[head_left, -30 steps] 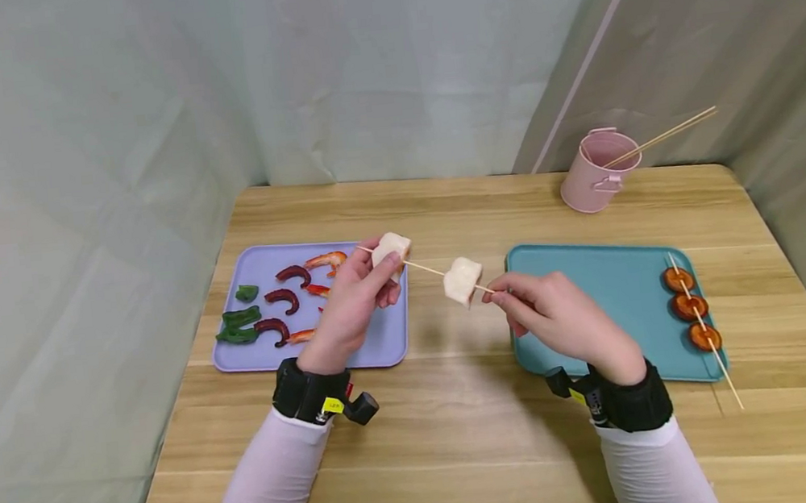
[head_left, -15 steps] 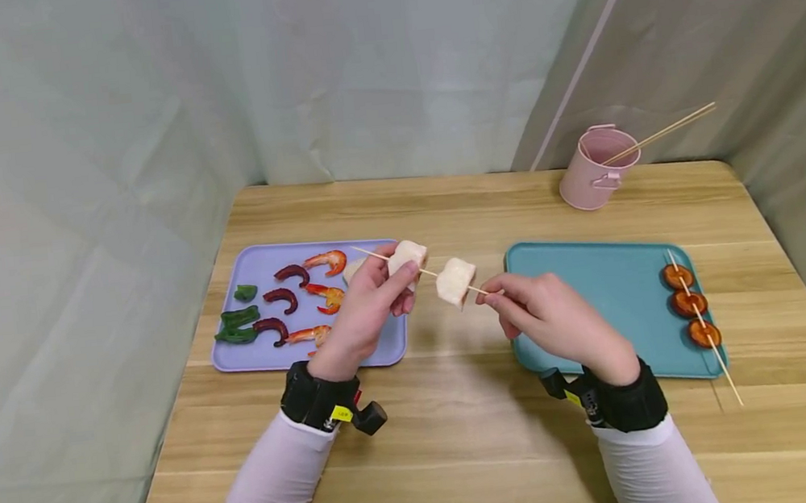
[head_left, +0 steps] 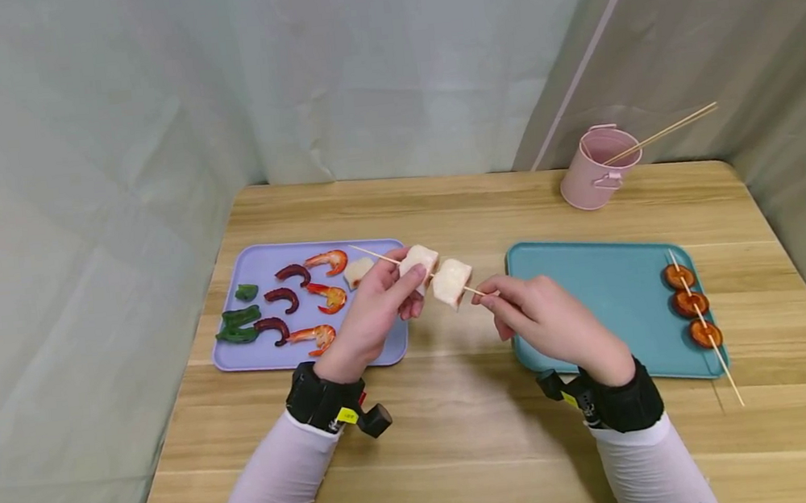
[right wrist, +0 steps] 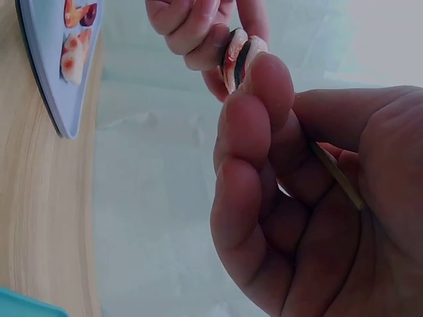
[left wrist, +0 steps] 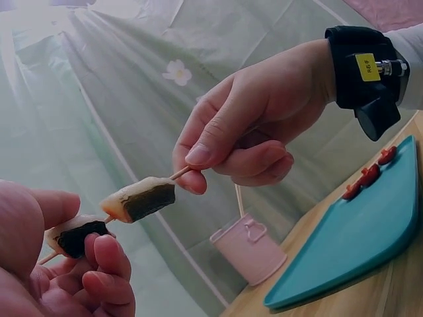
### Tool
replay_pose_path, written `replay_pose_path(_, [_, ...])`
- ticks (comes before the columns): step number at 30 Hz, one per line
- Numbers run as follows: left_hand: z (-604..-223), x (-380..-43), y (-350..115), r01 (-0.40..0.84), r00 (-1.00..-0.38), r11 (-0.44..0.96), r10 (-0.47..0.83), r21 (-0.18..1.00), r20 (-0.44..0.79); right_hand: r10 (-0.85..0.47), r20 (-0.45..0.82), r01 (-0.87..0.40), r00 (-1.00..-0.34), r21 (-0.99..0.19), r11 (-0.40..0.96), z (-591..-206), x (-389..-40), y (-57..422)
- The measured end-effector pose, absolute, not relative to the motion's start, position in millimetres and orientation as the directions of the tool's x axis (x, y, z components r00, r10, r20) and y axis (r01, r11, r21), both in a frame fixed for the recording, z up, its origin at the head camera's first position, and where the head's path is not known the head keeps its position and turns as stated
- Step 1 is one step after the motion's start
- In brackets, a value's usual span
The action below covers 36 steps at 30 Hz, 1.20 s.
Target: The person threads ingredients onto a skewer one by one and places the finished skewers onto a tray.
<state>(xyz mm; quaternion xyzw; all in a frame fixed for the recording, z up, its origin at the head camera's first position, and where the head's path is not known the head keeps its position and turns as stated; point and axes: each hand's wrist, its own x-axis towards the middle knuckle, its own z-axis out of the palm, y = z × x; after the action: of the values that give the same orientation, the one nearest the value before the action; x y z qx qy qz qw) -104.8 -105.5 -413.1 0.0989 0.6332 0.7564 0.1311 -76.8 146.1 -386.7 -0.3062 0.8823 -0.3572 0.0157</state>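
Note:
A thin wooden skewer (head_left: 372, 253) is held level above the table between the trays. Two white fish pieces with dark skin are threaded on it. My left hand (head_left: 368, 311) pinches the left fish piece (head_left: 423, 257) between thumb and fingers, and the skewer's tip sticks out past it. The right fish piece (head_left: 452, 280) sits close beside it, a short gap apart in the left wrist view. With thumb and fingertips, my right hand (head_left: 551, 314) grips the skewer's other end. In the right wrist view the stick's end (right wrist: 344, 179) shows against the palm.
The purple tray (head_left: 253, 357) holds another white piece (head_left: 357, 271), shrimps (head_left: 330, 297), dark red curled pieces (head_left: 282, 297) and green pepper pieces (head_left: 240, 317). On the teal tray (head_left: 588, 282) lies a skewer of round brown slices (head_left: 689, 304). A pink bucket (head_left: 588, 177) with skewers stands behind.
My left hand has slid its fish piece rightward along the skewer, close to the other one. My right hand has shifted slightly left, and the third white piece on the purple tray has come into sight.

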Motion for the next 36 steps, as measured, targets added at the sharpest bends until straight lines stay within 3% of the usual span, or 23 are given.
replay_pose_path(20, [-410.7,-110.6,-117.0,-0.094,-0.923,-0.181,0.384,0.979,-0.017,-0.460,0.196,-0.462,-0.866,-0.665,0.586,-385.3,-77.6,154.8])
replay_pose_path(28, [-414.4,-113.5,-116.8,-0.159,-0.904,-0.192,0.423,0.969,-0.064,-0.488,0.190,-0.484,-0.852,-0.643,0.594,-385.8,-80.0,152.6])
replay_pose_path(33, [-420.9,-124.4,-133.2,-0.197,-0.861,-0.155,0.499,0.968,-0.095,-0.463,0.199,-0.472,-0.864,-0.642,0.604,-385.3,-80.4,156.3])
replay_pose_path(36, [-423.9,-133.1,-150.1,-0.193,-0.870,-0.123,0.480,0.973,-0.112,-0.428,0.209,-0.454,-0.879,-0.636,0.624,-384.3,-80.7,161.4])
